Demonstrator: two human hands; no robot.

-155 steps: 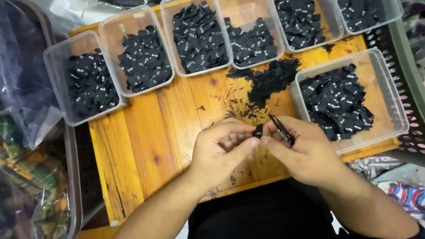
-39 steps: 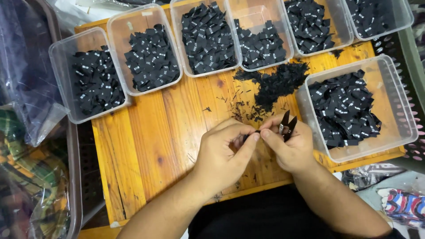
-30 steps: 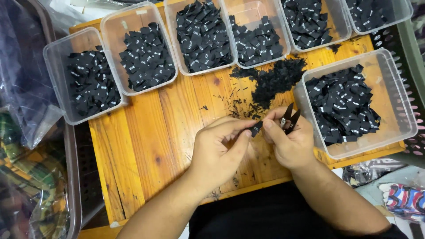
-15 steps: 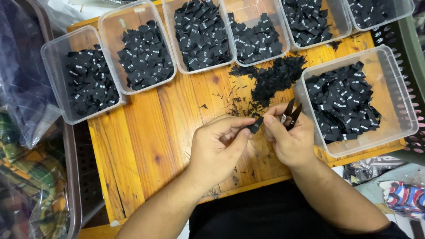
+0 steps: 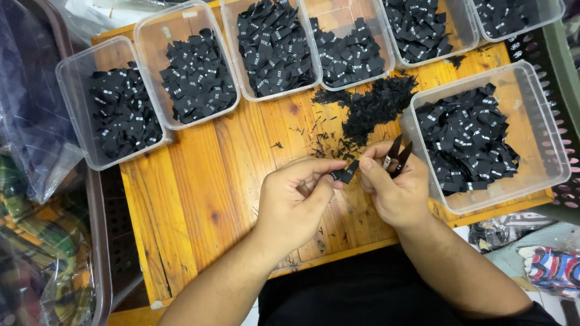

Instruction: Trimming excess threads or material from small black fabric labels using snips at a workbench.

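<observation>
Left hand (image 5: pixel 296 202) and right hand (image 5: pixel 396 190) are pinching one black fabric label (image 5: pixel 347 174) above the wooden bench (image 5: pixel 205 199); right grip is also closing around thread snips (image 5: pixel 396 156). Offcut pile (image 5: pixel 374 108) and filled label tubs (image 5: pixel 275 45) beyond suggest sorting is well advanced, unfinished.

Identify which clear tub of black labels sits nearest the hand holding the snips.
The large tub at the table's right edge, beside the right hand. It stands alone; the others line the far edge.

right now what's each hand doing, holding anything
Left hand: closed, pinching a small black label.
Right hand: closed, holding small snips, fingertips on the same label.
</observation>
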